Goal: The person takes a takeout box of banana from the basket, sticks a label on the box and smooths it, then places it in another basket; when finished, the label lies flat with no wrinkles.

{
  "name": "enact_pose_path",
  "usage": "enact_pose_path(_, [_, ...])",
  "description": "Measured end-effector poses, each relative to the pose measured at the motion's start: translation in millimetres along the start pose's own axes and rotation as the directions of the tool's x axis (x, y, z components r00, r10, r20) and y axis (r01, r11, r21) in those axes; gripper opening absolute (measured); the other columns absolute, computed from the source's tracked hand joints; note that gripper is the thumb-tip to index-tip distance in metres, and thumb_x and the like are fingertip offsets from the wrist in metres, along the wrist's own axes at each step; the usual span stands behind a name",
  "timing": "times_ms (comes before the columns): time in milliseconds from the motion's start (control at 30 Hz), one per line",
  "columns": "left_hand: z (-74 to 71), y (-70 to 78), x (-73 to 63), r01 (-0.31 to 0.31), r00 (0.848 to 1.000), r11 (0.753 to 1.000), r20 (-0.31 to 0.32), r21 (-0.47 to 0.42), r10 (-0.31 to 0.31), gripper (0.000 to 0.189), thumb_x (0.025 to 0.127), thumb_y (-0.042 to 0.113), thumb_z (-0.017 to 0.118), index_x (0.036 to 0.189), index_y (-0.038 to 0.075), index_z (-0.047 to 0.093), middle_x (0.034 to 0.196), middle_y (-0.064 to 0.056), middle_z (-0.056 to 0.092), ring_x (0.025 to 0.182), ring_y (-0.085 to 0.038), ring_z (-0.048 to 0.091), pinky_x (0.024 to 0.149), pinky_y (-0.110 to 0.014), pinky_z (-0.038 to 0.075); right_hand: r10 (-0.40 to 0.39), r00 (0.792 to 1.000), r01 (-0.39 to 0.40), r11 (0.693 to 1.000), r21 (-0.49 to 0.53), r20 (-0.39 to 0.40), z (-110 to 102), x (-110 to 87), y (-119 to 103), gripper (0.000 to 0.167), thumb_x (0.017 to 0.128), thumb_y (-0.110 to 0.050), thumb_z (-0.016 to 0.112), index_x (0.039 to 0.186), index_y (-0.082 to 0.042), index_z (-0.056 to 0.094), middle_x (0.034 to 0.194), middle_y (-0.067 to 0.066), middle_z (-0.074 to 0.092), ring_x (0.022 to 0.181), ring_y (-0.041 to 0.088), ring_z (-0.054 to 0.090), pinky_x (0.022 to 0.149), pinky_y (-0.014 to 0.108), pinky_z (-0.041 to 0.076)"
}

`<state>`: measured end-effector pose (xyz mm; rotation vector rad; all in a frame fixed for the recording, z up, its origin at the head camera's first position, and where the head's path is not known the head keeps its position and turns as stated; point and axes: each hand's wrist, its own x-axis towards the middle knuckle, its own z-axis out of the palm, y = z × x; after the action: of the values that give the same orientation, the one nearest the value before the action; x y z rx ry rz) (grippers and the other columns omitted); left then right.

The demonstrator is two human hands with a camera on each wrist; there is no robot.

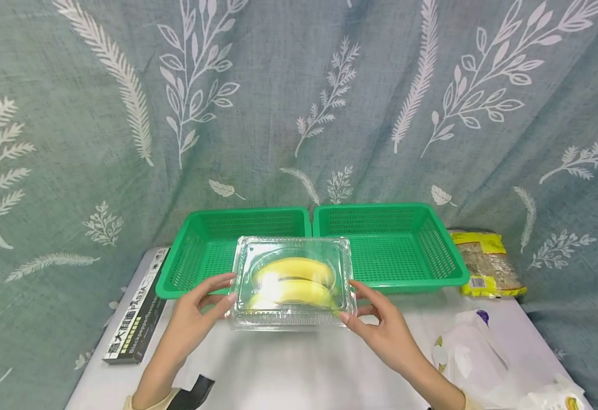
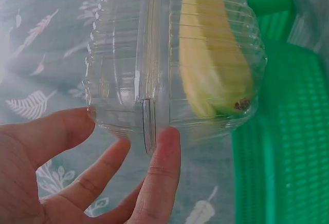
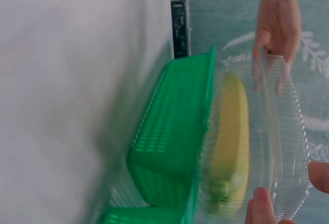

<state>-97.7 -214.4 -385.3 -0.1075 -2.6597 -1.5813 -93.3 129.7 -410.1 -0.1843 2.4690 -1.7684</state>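
Holding, lower centre: clear box [image 1: 288,321], bananas [image 1: 292,289] inside, likely light, slippery; your part-curled left grip [image 1: 196,313] and right grip [image 1: 383,327] are pinching its ends, probably stiffest.

bananas [image 1: 292,287] lie in a plastic box [image 1: 283,322] between left hand [image 1: 192,313] and right hand [image 1: 384,329]; behind it, through my remote feed, i see two baskets [image 1: 386,256] side by side, pasta carton [image 1: 138,319] left, packet [image 1: 485,265] right, curtain [image 1: 360,142] beyond.
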Motion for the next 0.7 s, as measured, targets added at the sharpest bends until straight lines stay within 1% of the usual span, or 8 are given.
enact_pose_path(100, [5.2, -1.8, -6.4, 0.057, 0.998, 0.998, 0.020, -0.028, -0.057, 0.048, 0.096, 0.030, 0.069, 0.141, 0.019, 0.056, 0.143, -0.011, 0.057, 0.103, 0.008, 0.059, 0.079, -0.022, 0.060, 0.006, 1.000, -0.006, 0.999, 0.036, -0.012, 0.3, -10.3, 3.5, 0.068, 0.087, -0.027, 0.080, 0.147, -0.028, 0.049, 0.138, 0.012, 0.053, 0.094, 0.008, 0.067, 0.078, 0.019, 0.059])
enact_pose_path(200, [10.8, -4.3, -11.9, 0.102, 0.994, 0.992, 0.042, -0.071, -0.100, 0.049, 0.095, 0.030, 0.071, 0.140, 0.020, 0.055, 0.143, -0.010, 0.056, 0.104, 0.003, 0.061, 0.079, -0.022, 0.060, 0.025, 0.999, -0.023, 0.997, 0.067, -0.026, 0.2, -21.0, 7.5, 0.066, 0.086, -0.024, 0.080, 0.145, -0.027, 0.051, 0.136, 0.013, 0.053, 0.092, 0.006, 0.066, 0.077, 0.019, 0.060])
enact_pose_path(300, [16.1, -8.6, -18.3, 0.134, 0.990, 0.985, 0.056, -0.107, -0.129, 0.049, 0.093, 0.028, 0.073, 0.139, 0.019, 0.057, 0.143, -0.008, 0.056, 0.104, 0.000, 0.063, 0.078, -0.023, 0.061, 0.067, 0.997, -0.063, 0.993, 0.100, -0.033, 1.9, -30.4, 12.7, 0.065, 0.086, -0.022, 0.080, 0.144, -0.026, 0.052, 0.135, 0.013, 0.054, 0.091, 0.006, 0.065, 0.076, 0.020, 0.060])
enact_pose_path(433, [23.0, -12.6, -28.0, 0.199, 0.979, 0.970, 0.068, -0.140, -0.191, 0.051, 0.090, 0.028, 0.076, 0.137, 0.020, 0.058, 0.143, -0.006, 0.055, 0.104, -0.004, 0.065, 0.079, -0.024, 0.062, 0.144, 0.989, -0.142, 0.982, 0.124, -0.014, 2.8, -40.5, 19.6, 0.064, 0.086, -0.024, 0.080, 0.144, -0.029, 0.052, 0.136, 0.012, 0.054, 0.092, 0.006, 0.066, 0.077, 0.021, 0.059])
enact_pose_path(500, [26.1, -13.6, -34.3, 0.213, 0.977, 0.963, 0.069, -0.167, -0.204, 0.051, 0.089, 0.026, 0.077, 0.137, 0.019, 0.058, 0.144, -0.006, 0.054, 0.104, -0.005, 0.065, 0.079, -0.025, 0.062, 0.164, 0.986, -0.161, 0.979, 0.125, -0.010, 3.0, -45.5, 23.0, 0.065, 0.087, -0.023, 0.079, 0.145, -0.028, 0.051, 0.135, 0.013, 0.055, 0.092, 0.006, 0.067, 0.075, 0.022, 0.059])
enact_pose_path(633, [32.5, -16.9, -46.6, 0.239, 0.971, 0.952, 0.074, -0.192, -0.229, 0.050, 0.089, 0.023, 0.077, 0.135, 0.019, 0.060, 0.142, -0.010, 0.056, 0.102, -0.006, 0.067, 0.077, -0.026, 0.062, 0.161, 0.987, -0.159, 0.981, 0.111, -0.012, 5.3, -56.1, 33.2, 0.064, 0.087, -0.021, 0.078, 0.145, -0.021, 0.052, 0.131, 0.016, 0.056, 0.089, 0.004, 0.067, 0.073, 0.024, 0.057])
enact_pose_path(700, [35.3, -20.7, -52.2, 0.260, 0.965, 0.946, 0.091, -0.194, -0.246, 0.050, 0.089, 0.022, 0.077, 0.135, 0.020, 0.060, 0.141, -0.012, 0.057, 0.103, -0.008, 0.068, 0.076, -0.027, 0.062, 0.157, 0.988, -0.155, 0.982, 0.111, -0.006, 7.1, -61.0, 40.1, 0.064, 0.087, -0.019, 0.078, 0.146, -0.016, 0.052, 0.131, 0.018, 0.056, 0.087, 0.004, 0.067, 0.072, 0.023, 0.055])
